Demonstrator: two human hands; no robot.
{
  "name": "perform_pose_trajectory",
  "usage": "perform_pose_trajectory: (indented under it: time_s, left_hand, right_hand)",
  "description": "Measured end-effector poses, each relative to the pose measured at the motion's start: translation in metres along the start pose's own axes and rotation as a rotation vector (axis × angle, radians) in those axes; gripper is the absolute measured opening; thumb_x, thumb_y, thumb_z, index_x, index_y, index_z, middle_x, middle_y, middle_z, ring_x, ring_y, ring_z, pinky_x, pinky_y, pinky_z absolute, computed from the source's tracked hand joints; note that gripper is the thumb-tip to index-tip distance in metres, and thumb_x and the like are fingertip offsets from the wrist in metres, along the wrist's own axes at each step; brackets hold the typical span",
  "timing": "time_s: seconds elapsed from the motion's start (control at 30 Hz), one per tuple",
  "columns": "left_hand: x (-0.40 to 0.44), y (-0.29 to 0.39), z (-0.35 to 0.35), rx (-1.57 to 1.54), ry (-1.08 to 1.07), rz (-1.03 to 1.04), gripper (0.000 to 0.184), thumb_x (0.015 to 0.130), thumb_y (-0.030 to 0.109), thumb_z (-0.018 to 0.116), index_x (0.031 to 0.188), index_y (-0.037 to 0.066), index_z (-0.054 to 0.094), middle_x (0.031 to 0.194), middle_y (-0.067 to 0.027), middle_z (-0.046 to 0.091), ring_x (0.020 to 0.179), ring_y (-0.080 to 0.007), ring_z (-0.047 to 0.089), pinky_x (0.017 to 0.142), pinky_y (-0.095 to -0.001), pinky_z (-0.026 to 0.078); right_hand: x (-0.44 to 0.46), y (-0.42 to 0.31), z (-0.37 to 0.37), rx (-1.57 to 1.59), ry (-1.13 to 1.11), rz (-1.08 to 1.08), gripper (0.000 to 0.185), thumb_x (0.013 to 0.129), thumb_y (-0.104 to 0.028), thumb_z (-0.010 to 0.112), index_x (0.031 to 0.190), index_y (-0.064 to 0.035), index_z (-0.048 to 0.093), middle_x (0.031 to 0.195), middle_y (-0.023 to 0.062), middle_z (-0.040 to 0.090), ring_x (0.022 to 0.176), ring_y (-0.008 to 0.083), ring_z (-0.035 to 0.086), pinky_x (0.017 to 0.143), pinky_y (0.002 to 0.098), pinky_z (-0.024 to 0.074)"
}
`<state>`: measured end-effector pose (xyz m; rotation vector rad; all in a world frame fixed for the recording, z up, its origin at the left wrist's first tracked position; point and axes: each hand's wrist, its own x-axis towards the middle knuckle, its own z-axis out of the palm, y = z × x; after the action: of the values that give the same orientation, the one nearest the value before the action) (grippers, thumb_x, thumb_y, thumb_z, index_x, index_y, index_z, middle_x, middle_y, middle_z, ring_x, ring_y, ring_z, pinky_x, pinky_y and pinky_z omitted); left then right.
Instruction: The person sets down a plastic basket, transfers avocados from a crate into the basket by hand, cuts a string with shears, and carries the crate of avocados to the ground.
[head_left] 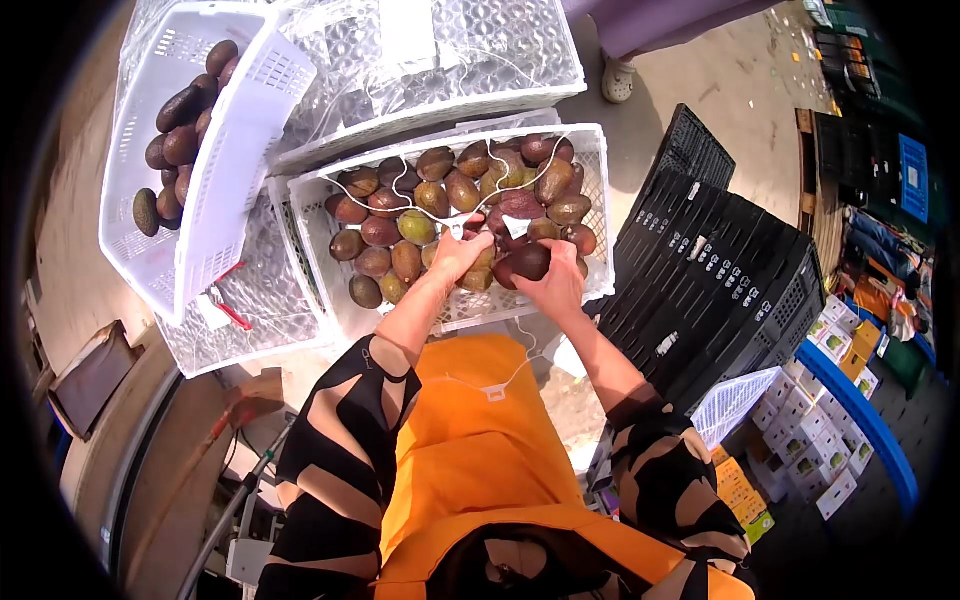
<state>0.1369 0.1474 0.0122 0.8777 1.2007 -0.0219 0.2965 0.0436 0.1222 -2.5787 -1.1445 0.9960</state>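
A white plastic crate (600,185) holds many green and dark avocados (417,227), with a white cord lying across them. Toward the middle of its near side, my left hand (463,250) reaches in with bent fingers among the fruit; what its fingertips hold, if anything, is hidden. To its right, my right hand (555,280) has its thumb and fingers around a dark avocado (530,262). A small white tag (517,227) lies on the avocados between and beyond the hands.
A tilted white crate (225,200) with more avocados stands at the left, near red-handled scissors (234,312). Bubble-wrapped crates (440,100) lie beyond. Stacked black crates (710,280) stand at the right. Another person's shoe (618,80) shows at the top.
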Motion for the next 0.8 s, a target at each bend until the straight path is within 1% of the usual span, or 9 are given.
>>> perform_pose_trajectory:
  time_s: [0.07,0.2,0.37,0.43,0.5,0.53,0.63,0.7,0.8]
  left_hand:
    - [0.006,0.055,0.007,-0.293,0.168,-0.049,0.065,0.08,0.046,0.077,0.13,0.01,0.056,0.105,-0.0131,0.067,0.1,-0.0229,0.064,0.094,-0.0345,0.05]
    - [0.064,0.128,0.028,0.33,0.401,-0.134,0.084,0.074,0.061,0.077,0.126,-0.002,0.058,0.124,-0.0235,0.063,0.118,-0.0336,0.06,0.098,-0.0414,0.048]
    - [0.075,0.116,0.019,0.358,0.162,-0.031,0.093,0.074,0.063,0.076,0.13,-0.008,0.054,0.131,-0.0275,0.059,0.125,-0.0372,0.057,0.102,-0.0422,0.046]
    - [0.072,0.067,0.017,0.295,0.262,0.054,0.101,0.072,0.068,0.077,0.131,-0.01,0.051,0.125,-0.0203,0.064,0.116,-0.0308,0.06,0.1,-0.0382,0.046]
    - [-0.004,0.068,-0.004,0.021,0.122,0.03,0.069,0.086,0.046,0.075,0.13,-0.003,0.056,0.119,-0.0112,0.065,0.107,-0.0164,0.058,0.096,-0.0322,0.045]
    - [-0.058,0.086,-0.033,-0.06,-0.158,-0.056,0.063,0.088,0.042,0.075,0.132,0.001,0.055,0.118,-0.0072,0.065,0.107,-0.0105,0.057,0.094,-0.0278,0.044]
    - [-0.185,0.113,-0.111,-0.497,-0.236,0.185,0.054,0.091,0.021,0.072,0.136,0.002,0.05,0.119,-0.0073,0.065,0.107,-0.0154,0.064,0.091,-0.0337,0.054]
    - [-0.246,0.138,-0.175,-0.359,0.189,0.605,0.06,0.091,0.022,0.068,0.14,0.001,0.041,0.123,-0.0134,0.062,0.102,-0.0219,0.066,0.087,-0.0363,0.056]
    - [-0.274,0.178,-0.266,-0.159,0.886,0.892,0.055,0.096,0.028,0.067,0.14,0.004,0.044,0.121,-0.0136,0.061,0.103,-0.0234,0.063,0.092,-0.0346,0.051]
  right_hand:
    - [0.0,0.011,0.004,0.318,0.068,0.071,0.062,0.071,-0.026,0.087,0.121,-0.0055,0.057,0.114,0.0106,0.062,0.099,0.0239,0.065,0.085,0.0366,0.0529]
    - [-0.002,0.015,-0.001,1.04,-0.042,0.317,0.061,0.076,-0.02,0.086,0.124,0.0015,0.055,0.111,0.0088,0.067,0.099,0.0156,0.064,0.089,0.0294,0.0517]
    - [-0.019,0.008,0.003,0.786,0.029,0.148,0.063,0.076,-0.016,0.086,0.126,0.0015,0.053,0.112,0.0105,0.067,0.099,0.016,0.065,0.089,0.0295,0.0526]
    - [-0.021,0.024,0.021,0.49,0.159,0.051,0.072,0.067,-0.021,0.09,0.126,0.0002,0.054,0.116,0.0153,0.062,0.103,0.0268,0.064,0.09,0.0359,0.052]
    - [-0.028,0.022,0.023,0.403,0.232,0.052,0.071,0.064,-0.024,0.09,0.122,-0.002,0.056,0.116,0.0168,0.06,0.106,0.0322,0.062,0.093,0.0403,0.0502]
    - [-0.03,0.024,0.025,0.314,0.268,0.017,0.071,0.064,-0.026,0.09,0.121,-0.0024,0.056,0.117,0.0166,0.06,0.106,0.0323,0.061,0.091,0.0411,0.0503]
    - [-0.032,0.022,0.026,0.308,0.232,0.017,0.068,0.066,-0.025,0.09,0.12,-0.0018,0.055,0.116,0.0155,0.06,0.104,0.0309,0.062,0.09,0.0394,0.0504]
    - [-0.03,0.022,0.027,0.393,0.204,0.054,0.067,0.068,-0.023,0.089,0.121,-0.0016,0.053,0.115,0.0134,0.06,0.103,0.0275,0.062,0.091,0.037,0.0504]
    - [-0.02,0.033,0.05,0.82,0.219,0.075,0.065,0.072,-0.018,0.088,0.123,-0.0017,0.051,0.113,0.0096,0.06,0.103,0.0204,0.06,0.092,0.0337,0.0497]
